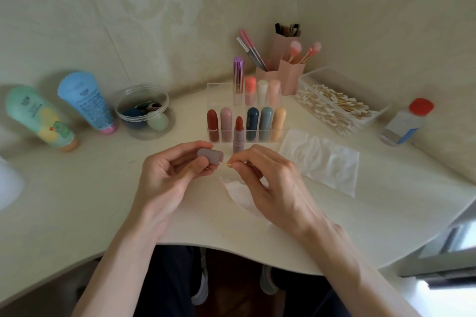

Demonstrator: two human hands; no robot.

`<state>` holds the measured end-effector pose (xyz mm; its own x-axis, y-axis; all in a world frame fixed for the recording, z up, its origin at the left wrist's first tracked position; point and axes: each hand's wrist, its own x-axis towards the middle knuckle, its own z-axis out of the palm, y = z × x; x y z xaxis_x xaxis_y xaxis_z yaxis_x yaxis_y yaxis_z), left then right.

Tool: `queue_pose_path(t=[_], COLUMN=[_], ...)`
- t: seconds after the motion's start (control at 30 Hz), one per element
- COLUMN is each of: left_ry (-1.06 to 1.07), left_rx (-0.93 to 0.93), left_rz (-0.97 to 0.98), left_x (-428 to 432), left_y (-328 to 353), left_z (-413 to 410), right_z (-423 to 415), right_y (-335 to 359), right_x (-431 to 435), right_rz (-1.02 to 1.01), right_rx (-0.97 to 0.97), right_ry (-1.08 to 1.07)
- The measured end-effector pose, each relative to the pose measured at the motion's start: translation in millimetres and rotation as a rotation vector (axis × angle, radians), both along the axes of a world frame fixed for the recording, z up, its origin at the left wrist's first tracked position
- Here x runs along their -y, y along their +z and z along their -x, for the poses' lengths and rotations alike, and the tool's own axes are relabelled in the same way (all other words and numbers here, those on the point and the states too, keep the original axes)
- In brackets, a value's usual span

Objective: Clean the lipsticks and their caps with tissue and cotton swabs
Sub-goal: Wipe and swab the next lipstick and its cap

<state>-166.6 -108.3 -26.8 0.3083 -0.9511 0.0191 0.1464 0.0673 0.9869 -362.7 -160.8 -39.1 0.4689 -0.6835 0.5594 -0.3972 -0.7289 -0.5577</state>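
My left hand (170, 172) grips a mauve lipstick cap (210, 155), held sideways with its mouth facing right. My right hand (270, 183) pinches a cotton swab (226, 164) whose tip goes into the cap's mouth. The uncapped red lipstick (238, 134) stands upright on the desk just behind my hands. A crumpled tissue (238, 192) lies under my right hand. A flat tissue (320, 161) lies to the right. Several capped lipsticks stand in a clear organiser (247, 134).
A clear box of cotton swabs (334, 108) sits at the back right, beside a red-capped bottle (407, 121). Pink brush holders (286, 69) stand behind the organiser. Two tubes (85, 103) and a round container of sponges (144, 113) are on the left. The desk edge curves near me.
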Motion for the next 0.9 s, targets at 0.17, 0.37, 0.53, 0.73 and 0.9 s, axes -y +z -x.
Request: queue_pose_path(t=[0.17, 0.37, 0.53, 0.73, 0.9], left_ry=[-0.006, -0.024, -0.032, -0.034, -0.033], left_rx=[0.019, 0.035, 0.055, 0.057, 0.041], left_rz=[0.008, 0.007, 0.006, 0.002, 0.002], left_x=[-0.4, 0.1, 0.0, 0.0, -0.3], left_y=[1.8, 1.2, 0.4, 0.0, 0.9], left_z=[2.6, 4.4, 4.4, 4.1, 3.1], right_z=[-1.5, -3.4, -3.6, -4.3, -4.1], right_y=[0.8, 3.7, 4.3, 2.3, 0.3], right_x=[-1.9, -4.5, -4.5, -3.4, -5.4], right_rz=[-0.068, -0.078, -0.075, -0.053, -0.017], right_rx=[0.049, 0.058, 0.059, 0.047, 0.018], right_ry=[0.01, -0.016, -0.065, -0.134, -0.171])
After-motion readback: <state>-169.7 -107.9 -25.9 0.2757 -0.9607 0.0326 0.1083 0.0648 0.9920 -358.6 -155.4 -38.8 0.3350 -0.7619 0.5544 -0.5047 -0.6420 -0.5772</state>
